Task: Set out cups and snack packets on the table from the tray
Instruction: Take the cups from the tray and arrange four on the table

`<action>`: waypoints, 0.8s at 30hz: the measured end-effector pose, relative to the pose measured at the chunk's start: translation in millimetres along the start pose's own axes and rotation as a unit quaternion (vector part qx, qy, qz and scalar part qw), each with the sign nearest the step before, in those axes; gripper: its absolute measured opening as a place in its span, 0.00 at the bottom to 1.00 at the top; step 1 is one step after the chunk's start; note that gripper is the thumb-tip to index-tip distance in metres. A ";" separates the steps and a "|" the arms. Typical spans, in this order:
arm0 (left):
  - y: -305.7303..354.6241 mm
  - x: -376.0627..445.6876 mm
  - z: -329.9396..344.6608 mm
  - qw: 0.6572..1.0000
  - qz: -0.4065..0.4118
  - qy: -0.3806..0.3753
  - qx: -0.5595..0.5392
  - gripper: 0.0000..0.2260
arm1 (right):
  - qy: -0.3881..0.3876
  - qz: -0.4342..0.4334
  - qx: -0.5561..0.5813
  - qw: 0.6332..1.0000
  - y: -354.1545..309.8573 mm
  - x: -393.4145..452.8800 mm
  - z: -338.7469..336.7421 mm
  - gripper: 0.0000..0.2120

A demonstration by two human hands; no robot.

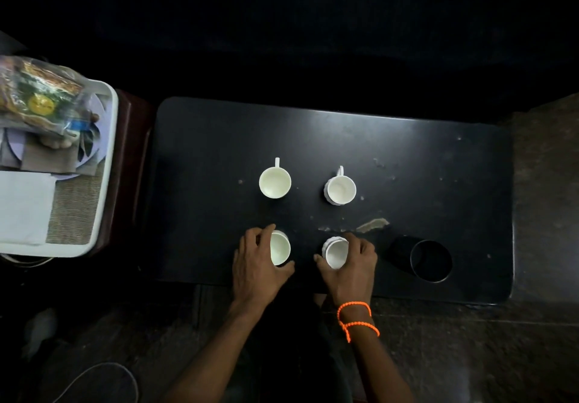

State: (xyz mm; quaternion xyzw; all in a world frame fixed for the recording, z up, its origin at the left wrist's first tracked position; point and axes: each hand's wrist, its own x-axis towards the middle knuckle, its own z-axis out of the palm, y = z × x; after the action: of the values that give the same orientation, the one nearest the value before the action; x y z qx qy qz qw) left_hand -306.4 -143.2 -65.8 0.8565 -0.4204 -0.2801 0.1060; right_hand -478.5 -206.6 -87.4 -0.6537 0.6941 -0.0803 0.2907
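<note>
White cups: a smooth cup (279, 248) in the left hand (255, 266) and a ribbed cup (336, 254) in the right hand (354, 266), each hand curled around its cup on the black table (438, 164). Two more cups (275, 182) (340, 189) stand beyond the grips. Cup-setting appears nearly done; next, letting go and reaching left for the snack packets (37, 95) on the tray (103, 183).

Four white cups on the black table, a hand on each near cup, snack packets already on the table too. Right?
Not quite. The head view shows the snack packets on the tray, not the table. The rest holds: four white cups, left hand on the near-left cup, right hand on the near-right cup.
</note>
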 end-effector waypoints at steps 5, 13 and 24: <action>12.6 32.2 -10.2 0.991 -0.043 0.097 -0.081 0.39 | 0.096 -0.016 0.043 0.994 -14.7 35.5 -7.6 0.31; 36.4 105.6 -24.0 0.995 -0.005 0.062 -0.072 0.45 | 0.070 -0.035 0.028 0.997 -46.5 105.6 -2.7 0.37; 34.8 109.5 -22.6 0.996 0.055 0.043 -0.052 0.32 | 0.041 -0.014 0.062 0.997 -43.9 101.6 2.7 0.30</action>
State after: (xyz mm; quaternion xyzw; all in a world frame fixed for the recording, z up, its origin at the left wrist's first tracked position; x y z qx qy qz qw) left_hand -262.9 -251.5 -75.5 0.8368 -0.4465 -0.2582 0.1838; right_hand -437.0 -308.7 -98.3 -0.6400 0.6899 -0.1541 0.3011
